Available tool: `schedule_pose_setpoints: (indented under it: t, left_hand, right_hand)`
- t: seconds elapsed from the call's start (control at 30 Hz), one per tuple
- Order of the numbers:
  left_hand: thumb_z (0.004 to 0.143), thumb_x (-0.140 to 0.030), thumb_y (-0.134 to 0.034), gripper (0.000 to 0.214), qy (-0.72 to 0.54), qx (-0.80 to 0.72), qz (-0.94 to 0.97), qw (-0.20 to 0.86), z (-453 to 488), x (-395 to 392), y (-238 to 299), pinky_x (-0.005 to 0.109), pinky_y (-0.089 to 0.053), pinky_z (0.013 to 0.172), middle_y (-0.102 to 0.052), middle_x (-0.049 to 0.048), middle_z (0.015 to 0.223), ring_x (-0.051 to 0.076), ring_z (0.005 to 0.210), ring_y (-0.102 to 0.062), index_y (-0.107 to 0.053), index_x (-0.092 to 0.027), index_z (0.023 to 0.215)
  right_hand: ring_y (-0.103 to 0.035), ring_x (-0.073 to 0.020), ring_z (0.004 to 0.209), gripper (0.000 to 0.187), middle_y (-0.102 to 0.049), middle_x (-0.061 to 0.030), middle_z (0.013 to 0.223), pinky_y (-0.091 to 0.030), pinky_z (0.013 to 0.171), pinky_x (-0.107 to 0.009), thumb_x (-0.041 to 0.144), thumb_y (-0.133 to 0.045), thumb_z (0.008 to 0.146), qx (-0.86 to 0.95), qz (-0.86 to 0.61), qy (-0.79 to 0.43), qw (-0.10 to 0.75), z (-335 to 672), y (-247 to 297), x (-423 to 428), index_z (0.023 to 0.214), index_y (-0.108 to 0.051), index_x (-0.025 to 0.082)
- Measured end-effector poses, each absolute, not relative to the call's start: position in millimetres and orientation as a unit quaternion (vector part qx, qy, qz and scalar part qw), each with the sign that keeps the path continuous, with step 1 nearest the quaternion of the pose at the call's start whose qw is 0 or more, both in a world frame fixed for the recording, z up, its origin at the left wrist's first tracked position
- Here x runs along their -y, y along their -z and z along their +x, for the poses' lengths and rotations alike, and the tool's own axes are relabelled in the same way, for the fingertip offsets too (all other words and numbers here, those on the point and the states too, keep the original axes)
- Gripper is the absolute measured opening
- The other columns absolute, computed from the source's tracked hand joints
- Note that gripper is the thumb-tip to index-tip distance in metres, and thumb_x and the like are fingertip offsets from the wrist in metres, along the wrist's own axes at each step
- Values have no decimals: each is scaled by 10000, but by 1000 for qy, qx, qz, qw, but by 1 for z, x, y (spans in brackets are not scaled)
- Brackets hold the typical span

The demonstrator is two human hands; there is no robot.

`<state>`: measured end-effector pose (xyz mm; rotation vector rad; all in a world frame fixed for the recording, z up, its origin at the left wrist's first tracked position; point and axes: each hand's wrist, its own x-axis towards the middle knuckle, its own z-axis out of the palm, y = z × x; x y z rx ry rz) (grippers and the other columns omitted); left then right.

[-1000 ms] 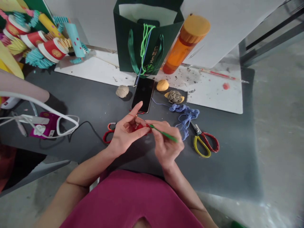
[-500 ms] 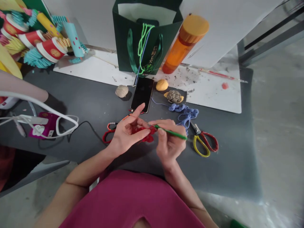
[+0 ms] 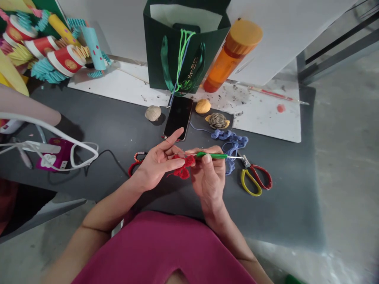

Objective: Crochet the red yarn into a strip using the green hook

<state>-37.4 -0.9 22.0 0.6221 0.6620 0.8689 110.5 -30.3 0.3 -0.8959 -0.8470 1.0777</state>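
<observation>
My left hand (image 3: 156,163) pinches a small piece of red crochet work (image 3: 184,167) between thumb and fingers, its index finger stretched out towards the phone (image 3: 178,117). In my right hand (image 3: 209,177) is a green-handled crochet hook (image 3: 216,156), gripped between thumb and fingers. A metal end of the hook points right, towards the scissors; its other end lies close to the red piece, and the contact there is too small to make out. Blue crochet work (image 3: 235,140) lies just beyond my right hand. Scissors (image 3: 254,177) with one yellow and one red handle rest to its right.
A green paper bag (image 3: 160,51) and an orange bottle (image 3: 223,59) stand at the back. Before them lie a beige ball (image 3: 153,113), a yellow ball (image 3: 203,105) and a grey-brown knitted piece (image 3: 217,120). Cables and a purple charger box (image 3: 55,157) occupy the left.
My right hand has turned the hook from a downward slant to nearly level, and its metal end now shows at the right. More of the red crochet work shows between the hands.
</observation>
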Motion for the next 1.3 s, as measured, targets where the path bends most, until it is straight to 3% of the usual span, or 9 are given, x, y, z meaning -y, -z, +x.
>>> schedule_pose_setpoints:
  t: [0.2, 0.47, 0.73, 0.83, 0.97, 1.07, 1.2, 1.3]
  left_hand:
    - [737, -224, -931, 639, -391, -313, 275, 821, -41, -2, -24, 245, -585, 825, -733, -17, 846, 132, 839, -707, -770, -286, 1353]
    - [706, -184, -959, 586, -422, -326, 288, 795, -40, -5, -23, 196, -571, 800, -742, -28, 794, 88, 774, -679, -821, -301, 1264]
    - [715, -198, -970, 622, -424, -327, 236, 811, -35, -1, -22, 181, -541, 716, -685, -67, 735, 56, 670, -620, -794, -285, 1305]
    - [704, -206, -982, 566, -383, -317, 187, 847, -35, -1, -25, 170, -539, 721, -712, -60, 768, 51, 691, -641, -819, -268, 1242]
    - [684, -216, -999, 541, -373, -310, 173, 857, -36, -4, -24, 189, -556, 784, -706, -71, 746, 59, 723, -668, -834, -301, 1192]
    - [696, -230, -989, 526, -379, -313, 186, 851, -38, -5, -22, 235, -569, 847, -692, -61, 750, 85, 769, -687, -837, -293, 1196]
    - [738, -234, -950, 453, -386, -303, 228, 841, -38, -3, -20, 256, -556, 800, -691, -31, 790, 104, 756, -675, -847, -254, 1179]
    - [751, -266, -945, 470, -388, -292, 263, 833, -37, 0, -21, 277, -565, 778, -695, -17, 804, 137, 778, -695, -843, -277, 1209]
  right_hand:
    - [-713, -166, 604, 223, -779, 47, 732, -627, 656, -335, 502, -675, 1001, 410, -401, -480, 664, 120, -3, 29, 980, -581, 301]
    - [-762, -209, 712, 43, -817, 4, 811, -596, 630, -368, 351, -543, 1086, 547, -408, -297, 668, 130, -6, 31, 1094, -583, 339]
    - [-824, -220, 905, 347, -871, -30, 1122, -645, 701, -395, 147, -723, 960, 699, -411, -72, 581, 128, -1, 36, 1234, -732, 358]
    - [-838, -232, 900, 364, -878, -30, 1111, -651, 702, -404, 136, -726, 955, 667, -415, -104, 610, 124, 1, 39, 1257, -726, 340]
    - [-774, -190, 667, 151, -859, -26, 935, -587, 580, -349, 218, -674, 1006, 560, -459, -167, 669, 119, 2, 42, 1127, -732, 287]
    - [-709, -168, 564, 50, -783, 4, 828, -537, 518, -327, 297, -651, 1029, 470, -500, -247, 684, 121, 5, 42, 1058, -691, 305]
    - [-767, -214, 616, 133, -732, 32, 690, -606, 593, -358, 432, -568, 1067, 429, -466, -399, 664, 125, 7, 37, 1017, -600, 312]
    - [-748, -185, 588, 198, -738, 57, 680, -634, 623, -341, 502, -604, 1043, 422, -445, -453, 647, 121, 6, 34, 999, -589, 309]
